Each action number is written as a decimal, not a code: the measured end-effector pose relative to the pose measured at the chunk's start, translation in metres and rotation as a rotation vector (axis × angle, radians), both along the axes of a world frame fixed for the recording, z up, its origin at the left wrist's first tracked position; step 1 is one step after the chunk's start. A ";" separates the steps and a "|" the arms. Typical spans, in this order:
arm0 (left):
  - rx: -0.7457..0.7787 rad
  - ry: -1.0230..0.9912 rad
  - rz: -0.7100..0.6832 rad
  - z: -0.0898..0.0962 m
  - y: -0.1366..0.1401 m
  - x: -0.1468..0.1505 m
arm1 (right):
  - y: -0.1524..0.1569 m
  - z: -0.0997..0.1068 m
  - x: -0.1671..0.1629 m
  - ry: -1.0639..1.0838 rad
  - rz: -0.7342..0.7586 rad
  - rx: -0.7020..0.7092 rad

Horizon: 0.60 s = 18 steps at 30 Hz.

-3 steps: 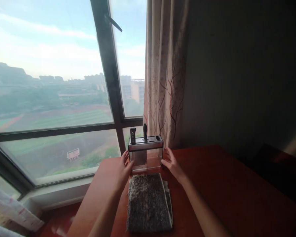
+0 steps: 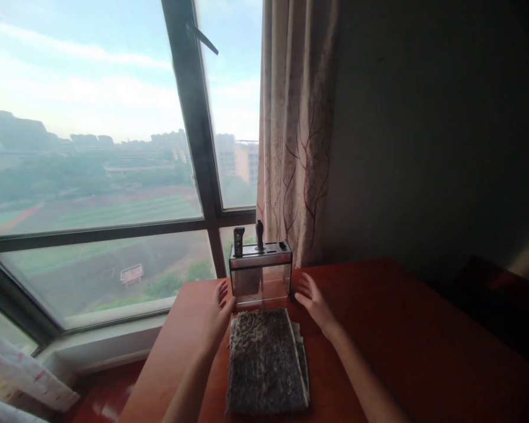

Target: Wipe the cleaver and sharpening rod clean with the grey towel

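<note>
Daylight from a large window (image 2: 92, 147) fills the left of the view, with a patterned curtain (image 2: 295, 129) hanging beside it and a dark wall to the right. Below, we see a reddish wooden table (image 2: 401, 346) set against the sill. At its far edge, just before the curtain, stands a clear-walled knife block (image 2: 260, 276) with a metal top; two dark handles (image 2: 238, 239) rise upright from its slots.

Our left hand (image 2: 219, 311) lies just beside the block's left wall, fingers extended and loose, gripping nothing — we cannot tell whether the fingertips touch the wall or stand a little off it. Our right hand (image 2: 314, 302) hovers near the block's right wall, apart from it, fingers spread and relaxed, palm turned toward the block.

Between our forearms, nearer to us than the block and almost touching its base, lies a grey, rough-textured mat (image 2: 264, 364) — it rests flat on the table, with the edge of another layer showing along its right side.
</note>
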<state>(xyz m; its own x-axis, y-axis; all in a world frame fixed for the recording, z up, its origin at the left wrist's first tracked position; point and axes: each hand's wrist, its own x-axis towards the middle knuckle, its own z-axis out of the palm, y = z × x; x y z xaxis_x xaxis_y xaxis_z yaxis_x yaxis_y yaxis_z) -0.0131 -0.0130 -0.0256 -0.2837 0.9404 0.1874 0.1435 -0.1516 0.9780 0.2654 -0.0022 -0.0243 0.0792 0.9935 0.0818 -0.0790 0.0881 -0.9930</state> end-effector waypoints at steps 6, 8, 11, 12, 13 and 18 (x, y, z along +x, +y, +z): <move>-0.094 0.026 0.027 -0.029 -0.025 -0.014 | -0.018 -0.031 0.017 -0.033 -0.010 -0.091; -0.082 0.022 0.013 -0.020 -0.021 -0.010 | -0.014 -0.021 0.013 -0.055 0.004 -0.068; -0.026 0.027 -0.046 0.005 -0.005 0.003 | 0.002 0.004 0.001 -0.103 0.031 0.036; 0.003 0.029 -0.077 0.013 0.002 0.007 | 0.008 0.012 -0.004 -0.127 0.039 0.083; 0.034 0.025 -0.105 0.020 0.007 0.011 | 0.013 0.018 -0.009 -0.145 0.047 0.118; 0.081 0.040 -0.136 0.032 0.019 0.023 | 0.033 0.029 -0.025 -0.112 0.095 0.204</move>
